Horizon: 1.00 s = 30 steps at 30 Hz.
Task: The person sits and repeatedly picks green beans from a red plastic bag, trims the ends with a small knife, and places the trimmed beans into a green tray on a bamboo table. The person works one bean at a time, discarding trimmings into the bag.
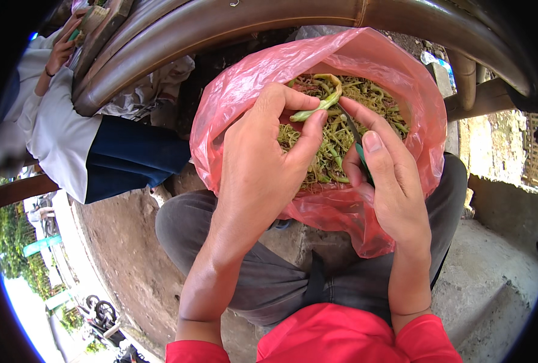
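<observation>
Head view: knife (358, 139) beside green piece (318, 108), bag rim (425, 100) wide-open.

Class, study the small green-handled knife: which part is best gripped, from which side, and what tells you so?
Probably the green handle, from the lower right: the dark blade slants up and left toward the pale green piece, so that approach would avoid the blade. The right hand holds the handle.

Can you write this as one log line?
left hand: pinches plant piece; right hand: holds green-handled knife; below: pink bag of stringy greens
</observation>
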Each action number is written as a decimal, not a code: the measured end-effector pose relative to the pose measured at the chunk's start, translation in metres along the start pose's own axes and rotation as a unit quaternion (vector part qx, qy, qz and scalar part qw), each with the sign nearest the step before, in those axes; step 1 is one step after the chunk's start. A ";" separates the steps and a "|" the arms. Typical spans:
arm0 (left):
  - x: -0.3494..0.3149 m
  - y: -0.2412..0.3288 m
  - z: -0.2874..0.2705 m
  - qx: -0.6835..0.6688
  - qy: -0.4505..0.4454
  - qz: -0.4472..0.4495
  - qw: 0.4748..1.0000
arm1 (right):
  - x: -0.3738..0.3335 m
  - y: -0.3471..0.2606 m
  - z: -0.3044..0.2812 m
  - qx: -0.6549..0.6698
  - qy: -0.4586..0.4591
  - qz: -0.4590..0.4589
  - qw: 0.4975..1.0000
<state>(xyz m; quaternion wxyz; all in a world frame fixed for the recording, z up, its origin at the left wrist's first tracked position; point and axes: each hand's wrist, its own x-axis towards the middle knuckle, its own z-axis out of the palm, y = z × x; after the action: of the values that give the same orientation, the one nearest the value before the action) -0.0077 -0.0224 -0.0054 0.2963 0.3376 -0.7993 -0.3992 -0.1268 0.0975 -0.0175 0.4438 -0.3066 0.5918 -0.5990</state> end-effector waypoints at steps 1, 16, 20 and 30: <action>0.000 -0.001 0.001 -0.014 0.004 0.004 1.000 | 0.002 0.002 0.003 0.009 0.021 -0.002 1.000; -0.001 -0.005 0.007 -0.051 0.020 0.099 0.994 | 0.008 0.009 -0.001 0.123 -0.006 -0.016 0.992; 0.000 -0.005 0.009 -0.073 0.014 0.107 0.991 | 0.009 0.006 -0.001 0.180 -0.005 0.012 0.984; -0.001 -0.004 0.011 -0.166 -0.015 0.082 0.983 | 0.008 0.000 -0.013 0.326 -0.053 0.106 0.938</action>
<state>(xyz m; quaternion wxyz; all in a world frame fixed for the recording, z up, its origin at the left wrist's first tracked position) -0.0140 -0.0184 -0.0144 0.3680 0.2110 -0.7511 -0.5058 -0.1420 0.0958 -0.0205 0.6109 -0.1115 0.3690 -0.6915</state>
